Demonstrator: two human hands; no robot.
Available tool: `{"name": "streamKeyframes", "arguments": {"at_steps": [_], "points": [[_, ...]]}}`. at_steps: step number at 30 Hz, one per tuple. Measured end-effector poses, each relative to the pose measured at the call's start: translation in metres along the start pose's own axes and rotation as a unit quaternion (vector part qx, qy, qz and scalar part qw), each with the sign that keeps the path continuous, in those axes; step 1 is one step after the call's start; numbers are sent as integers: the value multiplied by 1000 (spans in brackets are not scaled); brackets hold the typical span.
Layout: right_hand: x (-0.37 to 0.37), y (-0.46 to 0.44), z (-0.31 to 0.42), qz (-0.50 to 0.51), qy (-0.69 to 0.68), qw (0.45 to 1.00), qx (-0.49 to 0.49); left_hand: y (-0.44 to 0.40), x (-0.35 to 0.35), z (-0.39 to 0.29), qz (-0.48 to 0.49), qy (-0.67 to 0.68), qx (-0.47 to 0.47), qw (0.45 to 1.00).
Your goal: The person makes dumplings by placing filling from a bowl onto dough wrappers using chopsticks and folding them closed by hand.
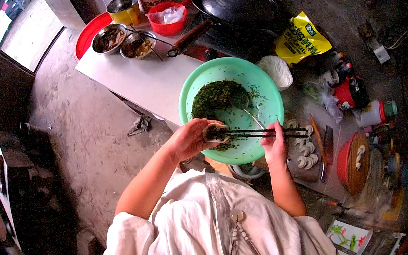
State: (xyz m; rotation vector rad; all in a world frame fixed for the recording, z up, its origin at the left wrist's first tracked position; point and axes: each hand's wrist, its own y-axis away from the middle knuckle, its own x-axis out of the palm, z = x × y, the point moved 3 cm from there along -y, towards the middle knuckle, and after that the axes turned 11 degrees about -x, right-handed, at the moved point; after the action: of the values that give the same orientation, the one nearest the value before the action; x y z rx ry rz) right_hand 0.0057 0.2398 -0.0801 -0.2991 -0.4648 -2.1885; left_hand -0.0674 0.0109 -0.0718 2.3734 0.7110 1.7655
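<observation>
My left hand (192, 139) cups a round dumpling wrapper (207, 132) with dark green filling on it, over the near-left rim of a mint-green basin (184, 96). My right hand (274, 144) grips a pair of dark chopsticks (255, 132), whose tips reach into the filling on the wrapper. Chopped green filling (216, 95) is heaped at the far left inside the basin, with smaller bits scattered on its wall. A metal spoon (253, 116) leans in the basin. Several folded white dumplings (307, 154) lie to the right of my right hand.
A black wok (232, 4) with a wooden handle stands behind the basin. Two metal bowls of food (109, 38) sit at the far left. A bowl of white powder (275, 72), a yellow packet (302, 37), a knife (326, 152) and jars (375, 112) are on the right.
</observation>
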Motion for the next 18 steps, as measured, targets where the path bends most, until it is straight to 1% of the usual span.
{"name": "streamKeyframes", "arguments": {"at_steps": [4, 6, 9, 11, 13, 14, 18], "points": [[-2, 4, 3, -11, -2, 1000, -3, 1, 2, 1, -8, 2, 1, 1000], [-2, 3, 5, -19, -49, 999, 5, 1, 3, 2, -10, 3, -5, 1000], [-8, -1, -6, -25, -35, 999, 4, 1, 4, 3, -22, -6, 1, 1000], [-8, 3, -7, -21, -36, 999, 6, 1, 4, 4, -8, -3, -1, 1000], [1, 12, 1, -38, -69, 997, 14, 0, -2, 6, -8, 1, -6, 1000], [1, 11, 0, -20, -100, 994, 24, 0, -4, 7, -7, 4, -12, 1000], [-7, 8, -14, -28, -55, 997, 39, 7, 5, 3, 0, -6, 8, 1000]]}}
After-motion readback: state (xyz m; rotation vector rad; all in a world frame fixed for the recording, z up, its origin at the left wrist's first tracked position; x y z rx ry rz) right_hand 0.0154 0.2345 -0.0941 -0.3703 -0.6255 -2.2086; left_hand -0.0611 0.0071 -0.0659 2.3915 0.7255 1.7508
